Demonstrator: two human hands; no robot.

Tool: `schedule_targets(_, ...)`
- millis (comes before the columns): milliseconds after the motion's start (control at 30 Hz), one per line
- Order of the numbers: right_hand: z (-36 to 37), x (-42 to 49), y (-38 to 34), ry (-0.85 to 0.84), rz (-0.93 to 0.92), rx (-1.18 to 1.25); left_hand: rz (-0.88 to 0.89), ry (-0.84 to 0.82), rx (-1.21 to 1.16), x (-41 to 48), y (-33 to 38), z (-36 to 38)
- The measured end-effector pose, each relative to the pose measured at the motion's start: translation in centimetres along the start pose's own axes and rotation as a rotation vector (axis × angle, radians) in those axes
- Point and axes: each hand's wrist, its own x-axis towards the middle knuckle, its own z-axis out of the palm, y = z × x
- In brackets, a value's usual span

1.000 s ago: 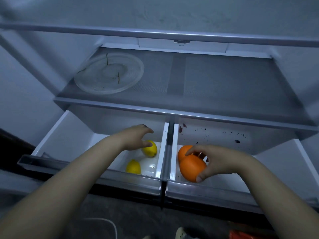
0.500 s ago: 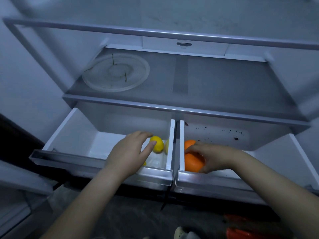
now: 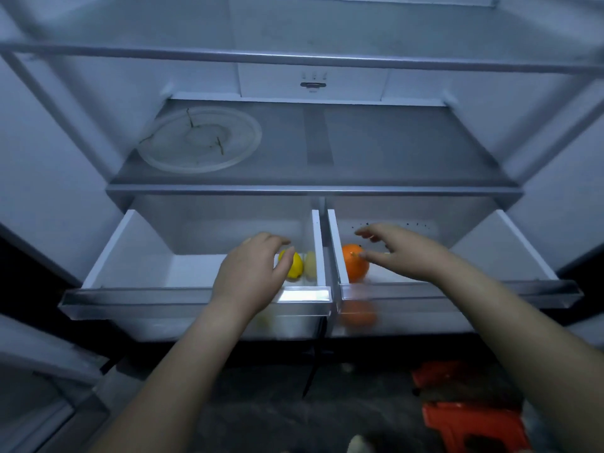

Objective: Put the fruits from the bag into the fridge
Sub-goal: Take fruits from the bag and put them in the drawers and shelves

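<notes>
While both crisper drawers stand pulled out of the fridge, the fruit lies on either side of the gap between them: a lemon (image 3: 295,264) sits in the near right corner of the left drawer (image 3: 130,297), and an orange (image 3: 354,266) sits in the near left corner of the right drawer (image 3: 490,289). The left hand (image 3: 251,276) hovers over its drawer with its fingers relaxed and gripping nothing. Its thumb lies along the lemon's left side, though whether it touches I cannot tell. The right hand (image 3: 402,253) is spread open and empty above the orange, with the thumb tip just at the top of the fruit. Each fruit therefore lies inward of its own hand, toward the centre, with the left hand nearer the lemon and the right nearer the orange. The lemon's long axis seems to run front to back, while the orange is round and has none. A paler yellow shape against the drawer wall may be a second lemon or a reflection. An orange blur also shows through the right drawer's translucent front. The bag is not in view, so I judge that any next reach must turn away from the fridge. A round glass plate (image 3: 199,138) rests on the shelf (image 3: 392,148) above, and a red stool (image 3: 470,423) stands on the floor. The marks on the control panel (image 3: 313,85) are too small to read, and no brand shows.
</notes>
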Motion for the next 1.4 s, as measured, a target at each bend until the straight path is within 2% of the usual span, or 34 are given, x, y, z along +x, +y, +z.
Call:
schedule_targets(133, 2.5, -3.8, -2.8, 0.238, -0.073, -0.049, 0.021, 0.050, 0.042, -1.1, 0.3, 0.1)
schedule_targets(200, 4.0, -4.7, -3.3, 0.292, -0.074, -0.050, -0.001, 0.086, 0.052, -2.0, 0.5, 0.3)
schedule_targets(267, 5.0, -4.9, -3.3, 0.349, -0.079, -0.158, -0.006, 0.122, 0.094, -2.9, 0.7, 0.5)
schedule_targets(400, 5.5, -4.7, -3.1, 0.411, -0.090, -0.205, 0.007, 0.157, 0.289, -4.3, 0.9, 0.9)
schedule_targets(500, 5.5, -4.9, -3.2, 0.382, -0.097, -0.226, -0.040, 0.148, 0.356, -5.4, 1.1, 1.1)
schedule_targets(667, 4.4, -5.5, -3.5, 0.335, -0.146, -0.239, -0.194, 0.043, 0.317, -7.3, 2.8, 0.6)
schedule_targets(833, 4.1, -6.5, -3.9, 0.152, -0.109, -0.374, -0.270, -0.099, 0.057, -11.3, 5.0, -2.9)
schedule_targets(933, 4.1, -8.1, -6.0, 0.119, -0.120, -0.373, -0.316, -0.048, 0.146, -15.8, 5.1, -5.5)
schedule_targets(1100, 5.1, -13.3, -15.3, 0.125, -0.455, -0.130, -0.385, 0.182, 0.355, -23.9, 4.9, -10.5)
schedule_targets(1267, 8.8, -19.7, -26.2, 0.147, -0.758, 0.034, -0.609, 0.239, 0.263, -34.8, 3.3, -15.7)
schedule_targets(1400, 12.8, -25.1, -35.4, 0.054, -0.944, 0.109, -0.720, 0.416, 0.354, -46.1, 1.0, -20.7)
